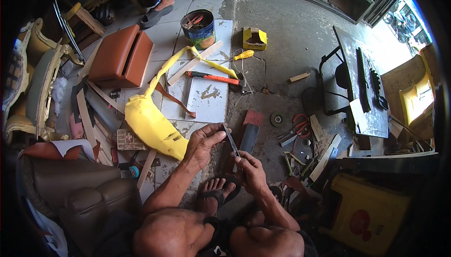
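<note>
Bare knees [164, 233] jut up nearest of all, bent, and ahead of them spreads the floor [277, 64], white tiles [218, 109] on the left, grey concrete on the right. Toward the tiles' far left sits a boxy brown seat [112, 59]. Nearer, a long yellow piece of material [152, 123] sprawls, its broad end beside the left wrist; I can't tell whether they touch. Farther off, near the tiles' right edge, stands an open tin [199, 38] with tools inside. A hammer [213, 77] crosses that edge, head over the concrete. Red-handled scissors [300, 124] lie on the concrete to the right. The left hand [206, 144] is nearly closed, pinching the far end of a slim dark strip [231, 139]; the right hand [253, 170] curls round its near end. The strip slants between them, above the floor. Smallest is a dark ring [276, 119] on the concrete.
</note>
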`<state>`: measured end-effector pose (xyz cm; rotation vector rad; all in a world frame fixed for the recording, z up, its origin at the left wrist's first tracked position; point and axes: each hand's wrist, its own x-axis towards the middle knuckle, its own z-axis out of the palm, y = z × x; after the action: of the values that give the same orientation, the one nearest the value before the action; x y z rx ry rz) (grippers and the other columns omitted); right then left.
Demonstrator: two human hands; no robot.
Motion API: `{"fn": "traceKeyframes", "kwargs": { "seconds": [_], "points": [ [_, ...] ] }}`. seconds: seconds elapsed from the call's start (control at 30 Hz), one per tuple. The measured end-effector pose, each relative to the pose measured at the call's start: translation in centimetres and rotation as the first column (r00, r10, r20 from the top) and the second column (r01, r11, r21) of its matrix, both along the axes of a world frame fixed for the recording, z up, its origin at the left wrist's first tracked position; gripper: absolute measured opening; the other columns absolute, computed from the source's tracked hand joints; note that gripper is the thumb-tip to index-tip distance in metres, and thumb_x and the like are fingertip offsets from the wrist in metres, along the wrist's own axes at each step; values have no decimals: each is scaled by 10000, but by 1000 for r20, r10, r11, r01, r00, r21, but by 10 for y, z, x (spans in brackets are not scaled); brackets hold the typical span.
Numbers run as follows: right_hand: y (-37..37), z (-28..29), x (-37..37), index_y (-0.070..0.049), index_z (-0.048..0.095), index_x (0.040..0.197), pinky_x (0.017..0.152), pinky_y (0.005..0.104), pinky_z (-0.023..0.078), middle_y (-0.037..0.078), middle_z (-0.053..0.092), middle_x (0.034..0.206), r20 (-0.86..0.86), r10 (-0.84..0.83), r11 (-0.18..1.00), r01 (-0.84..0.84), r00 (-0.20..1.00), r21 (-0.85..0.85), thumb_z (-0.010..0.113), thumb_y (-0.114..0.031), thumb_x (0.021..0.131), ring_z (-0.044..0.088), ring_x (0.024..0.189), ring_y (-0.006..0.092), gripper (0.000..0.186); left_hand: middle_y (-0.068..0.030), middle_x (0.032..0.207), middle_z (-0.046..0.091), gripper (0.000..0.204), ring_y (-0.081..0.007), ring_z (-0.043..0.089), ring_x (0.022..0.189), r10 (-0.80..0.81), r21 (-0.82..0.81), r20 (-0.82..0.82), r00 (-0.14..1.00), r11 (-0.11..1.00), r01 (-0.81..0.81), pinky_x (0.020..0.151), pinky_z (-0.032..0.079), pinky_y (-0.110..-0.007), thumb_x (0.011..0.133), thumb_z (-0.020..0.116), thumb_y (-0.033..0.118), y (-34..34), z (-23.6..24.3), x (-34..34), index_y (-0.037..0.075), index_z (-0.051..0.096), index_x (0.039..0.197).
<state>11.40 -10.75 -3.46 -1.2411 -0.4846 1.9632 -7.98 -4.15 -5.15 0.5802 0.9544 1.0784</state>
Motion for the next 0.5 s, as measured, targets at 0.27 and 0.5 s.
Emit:
{"fn": "traceKeyframes", "kwargs": {
  "seconds": [0.27, 0.5],
  "points": [
    [0, -2, 1, -47, 670, 1256, 434, 214, 305, -67, 486, 674, 24, 6, 1000, -6, 1000, 15, 664, -249, 1027, 407, 480, 28, 305, -93, 1120, 773, 245, -132, 707, 1037, 5, -12, -10, 1000, 1000, -5, 959, 551, -292, 954, 741, 44, 1, 1, 2, 23, 728, 1198],
    [0, -3, 1, -49, 672, 1255, 441, 210, 321, -61, 487, 677, 34, 3, 1000, -4, 999, 20, 662, -243, 1027, 411, 481, 31, 299, -85, 1111, 774, 248, -129, 706, 1029, 5, -2, -9, 1000, 1000, -5, 957, 546, -286, 951, 747, 44, 1, 0, 2, 24, 729, 1197]
  ]
}}
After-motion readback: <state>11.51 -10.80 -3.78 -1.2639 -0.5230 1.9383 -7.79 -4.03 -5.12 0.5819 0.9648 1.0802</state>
